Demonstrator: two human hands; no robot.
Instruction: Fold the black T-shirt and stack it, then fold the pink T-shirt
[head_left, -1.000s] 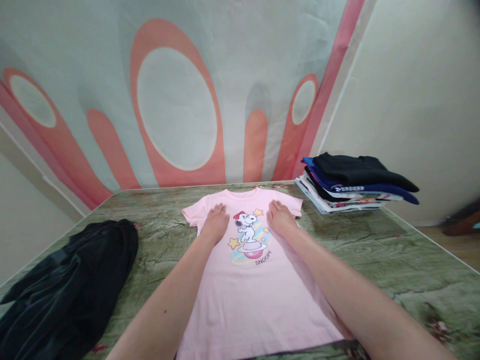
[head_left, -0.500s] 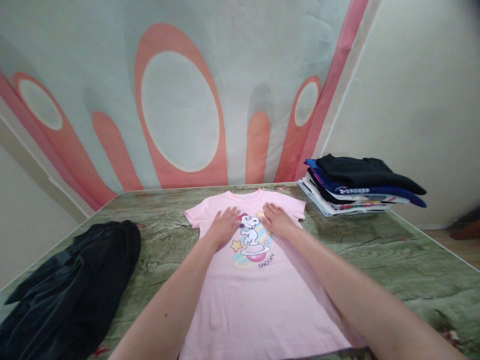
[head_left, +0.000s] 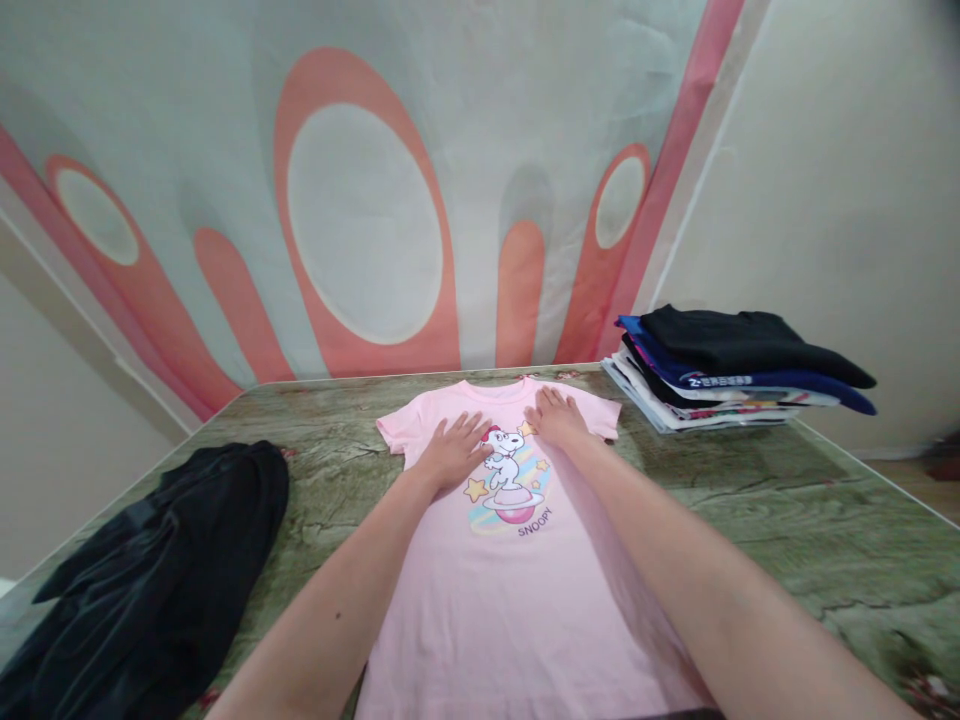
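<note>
A pink T-shirt (head_left: 487, 610) with a Snoopy print lies spread out, its collar toward the far edge and its hem near me. My left hand (head_left: 453, 452) rests flat on the left of the chest, fingers apart, its fingertips beside the cartoon's head. On the right of the chest, close below the collar, lies my right hand (head_left: 556, 416), palm down with its fingers stretched out. Neither hand grips the cloth. Both short sleeves point outward, and my right forearm covers part of the shirt's right side.
A wood-patterned tabletop (head_left: 337, 440) carries the shirt. At the left is a loose heap of black clothing (head_left: 157, 590). A stack of folded clothes (head_left: 735, 370), black on top, stands at the back right. Behind the table hangs a backdrop (head_left: 480, 120) with pink shapes.
My left hand has shifted slightly across the print, its thumb now nearer the cartoon. My right hand has moved a little toward the right shoulder. The view has turned slightly left.
</note>
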